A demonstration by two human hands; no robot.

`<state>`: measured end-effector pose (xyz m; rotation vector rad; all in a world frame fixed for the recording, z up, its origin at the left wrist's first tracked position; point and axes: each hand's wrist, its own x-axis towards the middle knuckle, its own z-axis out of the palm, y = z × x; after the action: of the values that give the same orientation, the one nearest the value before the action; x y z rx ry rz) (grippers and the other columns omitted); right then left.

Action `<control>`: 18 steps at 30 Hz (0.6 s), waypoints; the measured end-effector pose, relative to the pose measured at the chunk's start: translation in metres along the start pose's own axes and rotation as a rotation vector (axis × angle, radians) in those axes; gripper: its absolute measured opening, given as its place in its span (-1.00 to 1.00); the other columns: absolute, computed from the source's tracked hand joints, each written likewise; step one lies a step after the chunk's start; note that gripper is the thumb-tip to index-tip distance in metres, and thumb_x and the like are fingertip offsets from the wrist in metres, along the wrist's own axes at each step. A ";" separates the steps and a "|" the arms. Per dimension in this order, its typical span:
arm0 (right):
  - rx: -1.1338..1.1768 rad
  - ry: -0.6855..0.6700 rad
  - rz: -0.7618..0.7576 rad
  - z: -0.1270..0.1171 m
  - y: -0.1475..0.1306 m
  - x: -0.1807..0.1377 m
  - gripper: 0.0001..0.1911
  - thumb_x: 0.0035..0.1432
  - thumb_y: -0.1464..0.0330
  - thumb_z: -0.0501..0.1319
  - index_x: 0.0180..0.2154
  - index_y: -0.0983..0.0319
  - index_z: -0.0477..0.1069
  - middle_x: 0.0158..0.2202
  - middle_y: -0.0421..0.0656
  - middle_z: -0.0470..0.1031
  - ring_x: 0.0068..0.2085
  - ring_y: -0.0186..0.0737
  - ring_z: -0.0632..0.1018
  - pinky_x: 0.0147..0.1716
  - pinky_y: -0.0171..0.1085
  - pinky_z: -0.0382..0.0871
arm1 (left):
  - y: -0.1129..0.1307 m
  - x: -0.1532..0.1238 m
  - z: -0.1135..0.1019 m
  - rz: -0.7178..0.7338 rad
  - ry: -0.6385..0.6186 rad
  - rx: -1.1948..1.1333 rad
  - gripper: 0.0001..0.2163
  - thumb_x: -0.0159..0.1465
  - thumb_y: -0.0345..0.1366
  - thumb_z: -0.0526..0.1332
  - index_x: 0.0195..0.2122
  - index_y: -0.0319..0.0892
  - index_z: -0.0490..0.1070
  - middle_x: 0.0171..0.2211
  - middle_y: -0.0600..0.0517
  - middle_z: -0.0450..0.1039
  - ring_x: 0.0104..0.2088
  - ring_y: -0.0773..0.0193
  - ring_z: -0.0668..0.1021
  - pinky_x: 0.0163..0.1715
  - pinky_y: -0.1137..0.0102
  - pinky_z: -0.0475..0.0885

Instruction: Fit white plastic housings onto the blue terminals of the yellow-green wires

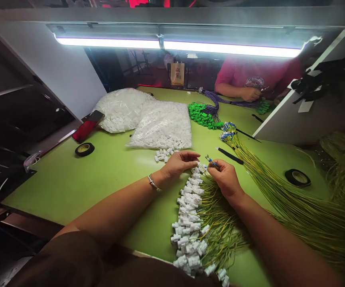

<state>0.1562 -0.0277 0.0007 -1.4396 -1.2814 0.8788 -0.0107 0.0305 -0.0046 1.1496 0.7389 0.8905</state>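
My left hand (178,164), with a metal bracelet at the wrist, is closed in a pinch around a small white connector housing (199,164). Facing it, my right hand (226,178) grips a few yellow-green wires by their blue-sleeved terminal ends (211,161), which poke out past the thumb and fingers. The two sets of fingertips are close together. Below them, a long row of white connectors (190,207) on yellow-green wires (223,231) runs toward my body. Loose white housings (163,154) lie just beyond my left hand.
Two clear bags of white housings (163,123) stand behind. To the right lie a wire bundle (262,175), a black-handled tool (229,155) and a tape roll (298,177); another tape roll (84,149) is left. Across the table, a person (251,93) handles wires near green connectors (204,115).
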 end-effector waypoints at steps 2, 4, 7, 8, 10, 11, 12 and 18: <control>-0.005 -0.003 0.000 0.000 0.001 0.000 -0.88 -0.16 0.33 0.17 -0.54 0.28 0.36 -0.61 -0.27 0.24 -0.53 -0.38 0.22 -0.54 -0.35 0.08 | -0.001 -0.001 0.000 -0.003 -0.012 -0.044 -0.63 -0.12 -0.33 0.44 -0.24 -0.27 0.52 -0.32 -0.03 0.52 -0.33 0.35 0.52 -0.26 0.42 0.39; -0.015 0.001 -0.003 0.000 0.003 0.001 -0.88 -0.15 0.34 0.16 -0.53 0.28 0.36 -0.60 -0.27 0.25 -0.53 -0.38 0.23 -0.53 -0.35 0.09 | -0.001 -0.001 -0.001 -0.003 -0.020 -0.056 -0.64 -0.12 -0.33 0.45 -0.26 -0.27 0.52 -0.32 -0.04 0.52 -0.32 0.35 0.51 -0.25 0.42 0.38; -0.040 0.008 -0.010 0.000 0.004 0.001 -0.88 -0.14 0.34 0.16 -0.53 0.28 0.37 -0.61 -0.28 0.25 -0.53 -0.38 0.23 -0.53 -0.35 0.10 | -0.001 -0.001 -0.001 -0.008 -0.027 -0.063 -0.66 -0.13 -0.34 0.45 -0.28 -0.27 0.53 -0.32 -0.03 0.53 -0.33 0.36 0.51 -0.24 0.42 0.38; -0.045 0.010 -0.011 0.000 0.005 0.001 -0.88 -0.14 0.33 0.16 -0.52 0.28 0.37 -0.61 -0.28 0.25 -0.53 -0.38 0.23 -0.53 -0.35 0.10 | -0.001 -0.001 -0.001 -0.012 -0.026 -0.067 -0.66 -0.13 -0.34 0.45 -0.28 -0.26 0.53 -0.33 -0.03 0.53 -0.33 0.36 0.51 -0.24 0.42 0.38; -0.043 0.013 -0.012 0.000 0.005 0.001 -0.87 -0.14 0.33 0.16 -0.52 0.28 0.37 -0.61 -0.28 0.25 -0.54 -0.38 0.23 -0.54 -0.36 0.10 | 0.000 -0.001 -0.001 -0.023 -0.023 -0.074 -0.65 -0.14 -0.33 0.46 -0.29 -0.27 0.53 -0.33 -0.03 0.53 -0.34 0.36 0.51 -0.25 0.41 0.38; -0.040 0.013 -0.012 0.001 0.004 0.000 -0.87 -0.14 0.33 0.17 -0.52 0.28 0.37 -0.61 -0.28 0.24 -0.54 -0.39 0.23 -0.55 -0.36 0.10 | 0.000 -0.002 -0.001 -0.029 -0.021 -0.073 -0.65 -0.15 -0.33 0.46 -0.30 -0.27 0.53 -0.34 -0.03 0.53 -0.35 0.36 0.51 -0.25 0.41 0.38; -0.038 0.011 -0.012 0.001 0.004 0.000 -0.87 -0.14 0.32 0.17 -0.52 0.28 0.37 -0.62 -0.28 0.24 -0.54 -0.39 0.23 -0.55 -0.36 0.09 | 0.000 -0.002 0.000 -0.038 -0.017 -0.071 -0.65 -0.16 -0.33 0.46 -0.31 -0.28 0.52 -0.35 -0.02 0.52 -0.36 0.36 0.51 -0.25 0.40 0.38; -0.048 0.011 -0.028 0.004 -0.001 -0.003 -0.86 -0.12 0.31 0.18 -0.51 0.28 0.36 -0.64 -0.30 0.19 -0.58 -0.42 0.16 -0.60 -0.38 0.06 | 0.000 -0.008 0.011 -0.139 0.052 -0.139 -0.70 -0.18 -0.35 0.47 -0.43 -0.33 0.48 -0.53 0.05 0.45 -0.52 0.43 0.46 -0.40 0.44 0.33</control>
<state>0.1516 -0.0300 0.0000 -1.4589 -1.3199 0.8255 -0.0051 0.0187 -0.0014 0.9436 0.7779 0.8438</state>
